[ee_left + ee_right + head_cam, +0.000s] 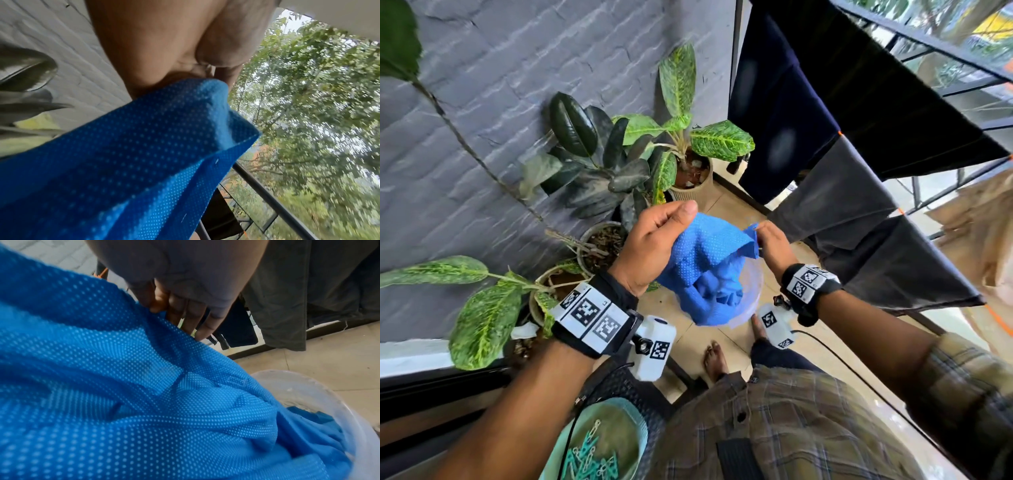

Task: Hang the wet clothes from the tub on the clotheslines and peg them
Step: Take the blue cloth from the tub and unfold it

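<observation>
Head view showed both hands up in front of the chest with the blue mesh garment stretched between them; left hand at about 9 o'clock of the cloth, right hand at 3 o'clock. Left grip: fingers and thumb curled round a bunched top edge. Right grip: fingertips pinching the opposite corner. Lower half of the garment hung down into the translucent tub on the floor tiles, so it was only partly lifted out. Judged reason for the two-point hold: spreading the top hem to find the edge before draping it over a line. Dark clothes were already hung at 1 to 3 o'clock on the clotheslines, with orange pegs on them, so the task looked part done. Pegs sat in a teal basket at 6 o'clock, low and close by, probably kept within left-hand reach. Potted plants stood at 11 o'clock against the grey wall. Left wrist view added the folded hem at the grip and the railing with trees beyond; no tub visible there. Right wrist view added the pinch up close, a loose blue piece in the tub bottom and the dark clothes' lower hems, none of which the head view resolved.
</observation>
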